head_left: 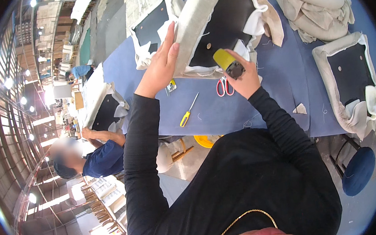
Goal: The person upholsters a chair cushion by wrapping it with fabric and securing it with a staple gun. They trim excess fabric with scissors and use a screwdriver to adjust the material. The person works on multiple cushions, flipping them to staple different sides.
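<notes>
Fingers stretched out, my left hand (pixel 162 66) lies against the side of a beige upholstered cushion (pixel 194 17) with a dark underside. My right hand (pixel 247 75) is wrapped round what looks like a yellow-green and black staple gun (pixel 224 59), held over the cushion's near edge. White fabric flaps (pixel 255 21) hang loose over the dark panel. Below the cushion, red-handled scissors (pixel 225 88) and a yellow-handled screwdriver (pixel 185 118) lie on the blue table covering (pixel 223 119). The staple gun's working end is hidden from view.
More dark-backed cushions lie at the right (pixel 347 72) and beyond my left hand (pixel 151 27). Beige covers (pixel 316 5) are heaped at the far right. A person in a dark blue shirt (pixel 107 158) works at the left. A blue round stool (pixel 358 171) stands near the table's right front.
</notes>
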The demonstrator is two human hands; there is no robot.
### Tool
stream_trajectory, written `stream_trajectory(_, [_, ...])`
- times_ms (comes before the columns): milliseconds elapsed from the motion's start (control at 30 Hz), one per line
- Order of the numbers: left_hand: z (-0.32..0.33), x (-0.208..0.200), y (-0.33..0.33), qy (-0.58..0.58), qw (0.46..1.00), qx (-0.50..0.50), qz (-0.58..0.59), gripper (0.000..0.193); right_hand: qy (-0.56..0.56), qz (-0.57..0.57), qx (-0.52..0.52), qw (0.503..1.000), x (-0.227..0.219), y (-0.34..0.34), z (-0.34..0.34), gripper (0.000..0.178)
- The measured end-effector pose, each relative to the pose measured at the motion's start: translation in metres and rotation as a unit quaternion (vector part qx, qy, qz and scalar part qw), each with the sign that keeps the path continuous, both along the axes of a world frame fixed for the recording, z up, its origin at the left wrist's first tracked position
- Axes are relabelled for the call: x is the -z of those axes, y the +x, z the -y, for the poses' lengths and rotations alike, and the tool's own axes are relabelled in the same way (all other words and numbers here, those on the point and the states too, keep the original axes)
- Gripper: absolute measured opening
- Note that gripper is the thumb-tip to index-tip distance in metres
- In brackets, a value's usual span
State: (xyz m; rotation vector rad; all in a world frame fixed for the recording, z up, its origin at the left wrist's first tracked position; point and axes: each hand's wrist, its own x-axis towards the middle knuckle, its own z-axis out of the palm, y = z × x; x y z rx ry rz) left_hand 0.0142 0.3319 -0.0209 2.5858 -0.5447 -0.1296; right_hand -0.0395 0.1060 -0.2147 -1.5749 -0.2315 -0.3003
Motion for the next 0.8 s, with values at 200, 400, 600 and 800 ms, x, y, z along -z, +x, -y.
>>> stream_trajectory(200, [0.005,0.003,-0.001,0.116,0.992,0.022,0.054,0.078,0.005,0.019,-0.002,1.000,-0.016,0.023,0.001,0.061])
stream_trajectory(400, [0.006,0.004,0.000,0.121,0.990,0.011,0.066,0.090,0.044,0.042,-0.064,0.996,-0.077,0.009,0.002,0.056])
stream_trajectory(600, [0.012,0.002,-0.003,0.122,0.991,-0.007,0.046,0.100,0.020,0.056,-0.101,0.993,-0.084,0.010,0.004,0.066])
stream_trajectory(800, [0.013,0.002,-0.009,0.125,0.991,-0.018,0.042,0.103,-0.002,0.032,-0.117,0.993,-0.082,0.007,0.002,0.067])
